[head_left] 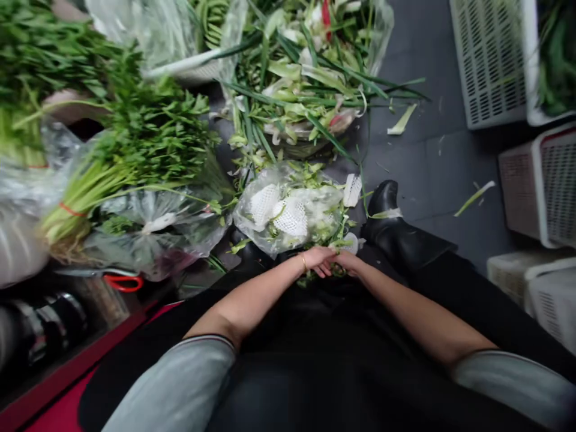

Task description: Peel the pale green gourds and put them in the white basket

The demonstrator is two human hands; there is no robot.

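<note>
My left hand and my right hand meet between my knees, low in front of my lap. The left fingers are curled; the right fingers are mostly hidden. Bits of green leaf show just below and beside the hands, but what lies between the fingers is hidden. Right beyond them on the floor is a clear plastic bag with white foam netting and green scraps on it. A small pale round piece lies close to my right hand.
A large heap of vegetable trimmings lies ahead. On the left are bundled celery, another bagged bunch and scissors with red handles. White plastic crates line the right side. Scraps dot the grey tiles near my black boot.
</note>
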